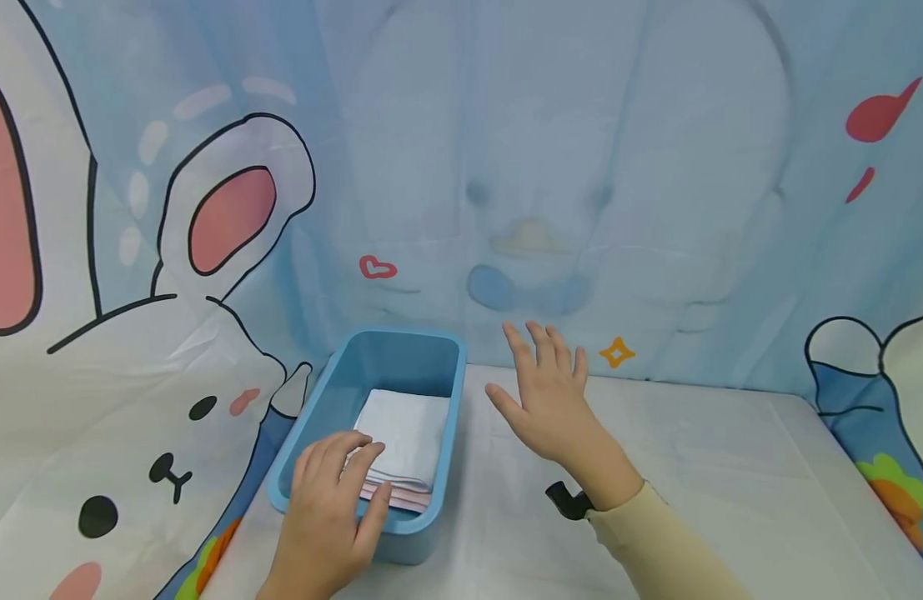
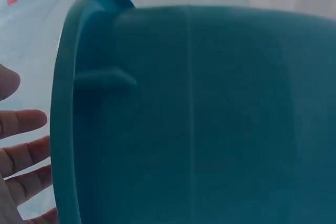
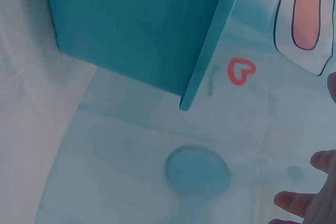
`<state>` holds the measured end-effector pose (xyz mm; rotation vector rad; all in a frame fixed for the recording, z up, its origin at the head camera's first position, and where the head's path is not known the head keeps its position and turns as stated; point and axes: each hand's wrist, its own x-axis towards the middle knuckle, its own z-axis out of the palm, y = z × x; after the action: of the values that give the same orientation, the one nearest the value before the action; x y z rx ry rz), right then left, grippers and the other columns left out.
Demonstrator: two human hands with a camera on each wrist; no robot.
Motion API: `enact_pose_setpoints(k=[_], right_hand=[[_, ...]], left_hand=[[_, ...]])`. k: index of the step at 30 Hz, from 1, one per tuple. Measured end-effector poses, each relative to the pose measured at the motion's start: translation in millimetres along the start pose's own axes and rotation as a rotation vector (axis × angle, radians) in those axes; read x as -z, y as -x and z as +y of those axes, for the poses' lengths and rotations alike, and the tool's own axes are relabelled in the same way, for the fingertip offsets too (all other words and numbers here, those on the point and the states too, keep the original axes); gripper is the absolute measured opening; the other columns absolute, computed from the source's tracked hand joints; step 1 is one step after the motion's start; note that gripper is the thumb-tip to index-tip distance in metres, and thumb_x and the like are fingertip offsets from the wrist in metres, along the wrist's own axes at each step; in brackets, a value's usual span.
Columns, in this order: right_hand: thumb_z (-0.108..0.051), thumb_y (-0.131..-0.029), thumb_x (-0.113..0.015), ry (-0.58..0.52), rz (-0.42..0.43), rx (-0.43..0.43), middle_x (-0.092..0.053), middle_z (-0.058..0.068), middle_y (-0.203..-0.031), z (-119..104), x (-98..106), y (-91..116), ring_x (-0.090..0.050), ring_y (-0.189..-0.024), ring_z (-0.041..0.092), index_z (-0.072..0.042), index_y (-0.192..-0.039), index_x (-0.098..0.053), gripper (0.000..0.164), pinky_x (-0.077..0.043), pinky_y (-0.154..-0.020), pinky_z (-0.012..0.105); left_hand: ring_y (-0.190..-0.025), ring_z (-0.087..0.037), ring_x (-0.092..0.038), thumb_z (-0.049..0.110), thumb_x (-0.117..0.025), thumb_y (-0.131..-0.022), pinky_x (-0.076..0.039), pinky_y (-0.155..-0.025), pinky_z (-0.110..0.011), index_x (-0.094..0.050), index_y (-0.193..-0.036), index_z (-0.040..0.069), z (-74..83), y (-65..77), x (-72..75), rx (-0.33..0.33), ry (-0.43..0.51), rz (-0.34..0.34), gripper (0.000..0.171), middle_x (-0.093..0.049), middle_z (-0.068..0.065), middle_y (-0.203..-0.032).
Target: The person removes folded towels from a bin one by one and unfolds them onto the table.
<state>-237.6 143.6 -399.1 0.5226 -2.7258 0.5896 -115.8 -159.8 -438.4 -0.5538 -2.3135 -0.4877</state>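
Note:
A blue plastic bin (image 1: 452,442) stands on the white surface, left of the middle in the head view. Folded cloths lie stacked inside it, a white cloth (image 1: 408,429) on top and pink cloth (image 1: 401,498) beneath. Over the bin's near left corner hovers my left hand (image 1: 329,508), fingers spread and slightly bent, holding nothing. The left wrist view shows its fingers (image 2: 26,150) by the rim; whether they touch it I cannot tell. My right hand (image 1: 547,408) is raised to the right of the bin, fingers spread, with nothing in it.
A light blue curtain with printed cartoon figures hangs behind the bin and down the left side. The white tabletop (image 1: 731,467) stretches to the right. A small black device (image 1: 569,502) sits at the right wrist, by the beige sleeve (image 1: 656,542).

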Motion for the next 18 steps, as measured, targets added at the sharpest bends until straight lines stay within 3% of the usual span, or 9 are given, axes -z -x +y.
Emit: enact_pose_setpoints(k=[6, 13, 18], right_hand=[[-0.056, -0.108, -0.054, 0.017, -0.020, 0.017, -0.016, 0.021, -0.177, -14.0, -10.2, -16.8, -0.008, -0.165, 0.047, -0.026, -0.174, -0.015, 0.083, 0.000, -0.122, 0.083], [-0.057, -0.108, -0.055, 0.007, -0.073, 0.021, -0.008, 0.019, -0.181, -24.6, -16.9, -28.6, -0.003, -0.166, 0.047, -0.028, -0.175, -0.010, 0.085, 0.002, -0.123, 0.082], [-0.061, -0.108, -0.052, 0.003, -0.112, 0.013, -0.003, 0.016, -0.182, -34.6, -20.8, -42.5, 0.000, -0.168, 0.045, -0.031, -0.175, -0.006, 0.086, 0.002, -0.124, 0.082]], left_hand=[[-0.123, -0.029, -0.058, 0.025, -0.073, -0.093, -0.042, -0.107, -0.058, -0.072, -0.127, 0.009, -14.0, 10.9, 3.9, 0.057, -0.025, -0.009, 0.037, -0.067, -0.009, -0.128], [-0.119, -0.031, -0.060, 0.025, -0.075, -0.092, -0.043, -0.104, -0.057, -0.074, -0.122, 0.008, -24.1, 22.4, 1.4, 0.105, -0.071, -0.031, 0.034, -0.068, -0.011, -0.124], [-0.124, -0.033, -0.057, 0.029, -0.077, -0.093, -0.038, -0.110, -0.062, -0.074, -0.122, 0.008, -32.2, 32.4, -3.0, 0.155, -0.094, -0.050, 0.036, -0.068, -0.012, -0.127]])
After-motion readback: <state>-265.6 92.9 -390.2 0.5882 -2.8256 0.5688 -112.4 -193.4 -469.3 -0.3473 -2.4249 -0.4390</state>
